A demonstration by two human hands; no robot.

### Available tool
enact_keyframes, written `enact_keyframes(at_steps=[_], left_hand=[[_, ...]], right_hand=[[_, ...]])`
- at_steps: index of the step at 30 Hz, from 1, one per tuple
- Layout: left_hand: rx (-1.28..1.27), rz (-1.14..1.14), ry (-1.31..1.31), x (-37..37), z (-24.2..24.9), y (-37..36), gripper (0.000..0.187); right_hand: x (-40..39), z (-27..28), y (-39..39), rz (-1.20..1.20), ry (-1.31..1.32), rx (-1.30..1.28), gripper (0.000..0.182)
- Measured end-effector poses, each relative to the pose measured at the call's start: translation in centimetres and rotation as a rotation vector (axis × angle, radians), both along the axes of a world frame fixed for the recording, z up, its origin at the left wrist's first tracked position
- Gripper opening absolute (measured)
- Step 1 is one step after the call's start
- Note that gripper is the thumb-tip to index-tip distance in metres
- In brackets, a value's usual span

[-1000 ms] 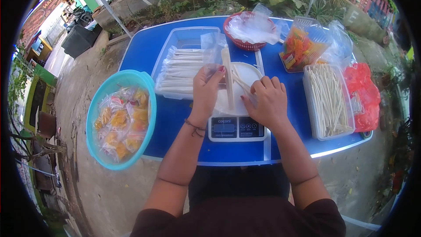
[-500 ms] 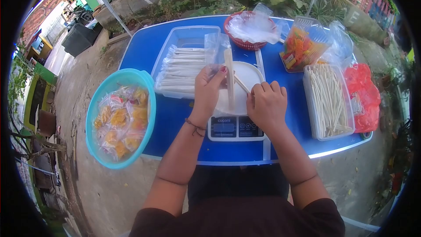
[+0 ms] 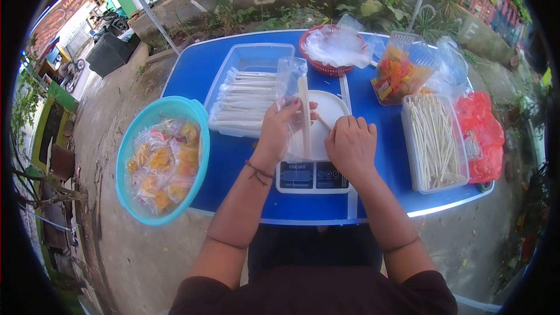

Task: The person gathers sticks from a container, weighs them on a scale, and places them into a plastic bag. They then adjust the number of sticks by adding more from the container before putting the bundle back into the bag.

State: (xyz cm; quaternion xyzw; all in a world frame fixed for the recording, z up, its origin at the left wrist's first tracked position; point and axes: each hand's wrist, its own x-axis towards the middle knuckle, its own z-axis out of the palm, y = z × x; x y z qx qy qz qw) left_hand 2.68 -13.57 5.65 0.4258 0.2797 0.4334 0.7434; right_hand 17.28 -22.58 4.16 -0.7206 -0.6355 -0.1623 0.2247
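Note:
My left hand [image 3: 275, 134] is closed around a narrow clear plastic bag with pale sticks [image 3: 304, 118] in it, held upright above the white kitchen scale [image 3: 303, 182]. My right hand [image 3: 352, 144] is pinched on a thin pale stick [image 3: 323, 122] that points toward the bag from the right. Behind both hands lies the round white scale plate [image 3: 333, 104]. A clear plastic tub [image 3: 217, 84] on the left holds several filled bags of sticks [image 3: 248, 100]. Loose pale sticks [image 3: 433, 140] fill another clear box on the right.
A turquoise basin [image 3: 121, 181] with small packets of yellow food stands at the left. At the back is a red basket [image 3: 332, 70] of clear bags. An orange snack pack [image 3: 399, 79] and a red plastic bag [image 3: 484, 140] lie right, on the blue table [image 3: 385, 192].
The view has shifted slightly, so the table sits a little lower. My right hand stays close to the bag, and less of its stick shows. My left hand keeps its hold.

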Motion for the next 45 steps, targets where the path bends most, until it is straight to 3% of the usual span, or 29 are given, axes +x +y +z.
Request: enact_keyframes(at_steps=[8,16,28,45], left_hand=[[-0.02,-0.014,-0.042,-0.1,-0.3,0.2,0.028],[-0.015,-0.009,-0.075,0.1,-0.4,0.0,0.024],[-0.062,-0.21,0.033,0.3,-0.1,-0.3,0.029],[-0.065,-0.192,0.01,0.2,0.1,-0.2,0.032]], right_hand=[[-0.2,1.4,-1.1,0.075,0.007,0.068,0.013],[-0.3,0.9,-0.7,0.003,-0.062,0.024,0.01],[0.0,0.9,0.0,0.0,0.03,0.05,0.016],[0.0,0.7,-0.3,-0.047,0.006,0.016,0.013]])
